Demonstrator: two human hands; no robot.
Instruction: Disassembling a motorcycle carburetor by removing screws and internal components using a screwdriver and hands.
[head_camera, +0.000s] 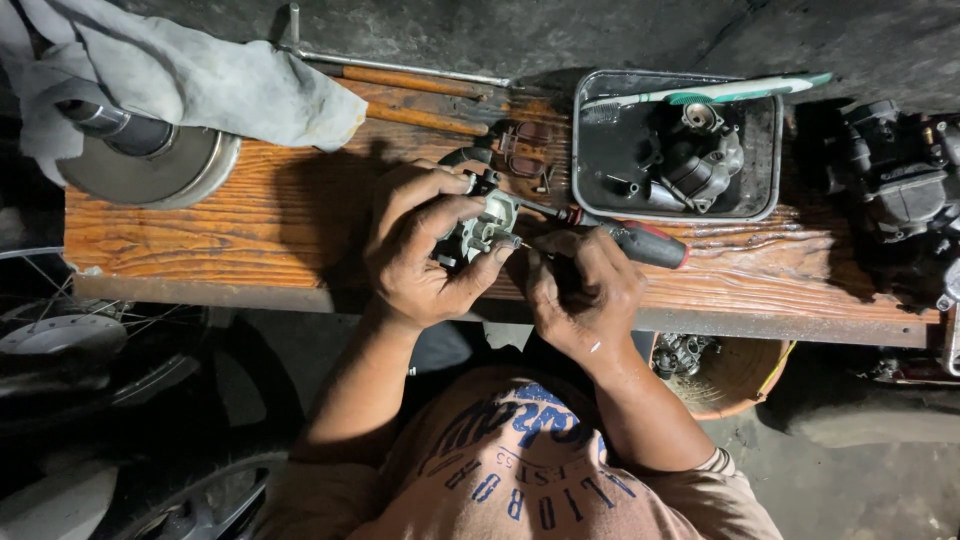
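Left hand closed around small grey metal carburettor body, held just above front edge of orange wooden counter. Right hand – fingers pinched at carburettor's right side; what they grip, cannot tell. Red-black screwdriver lies just right of carburettor. Dark metal tray with parts – behind screwdriver.

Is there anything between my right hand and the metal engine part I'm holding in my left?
Nothing visible. The left hand grips the metal part, and the right hand sits right beside it. The screwdriver lies behind them, not between.
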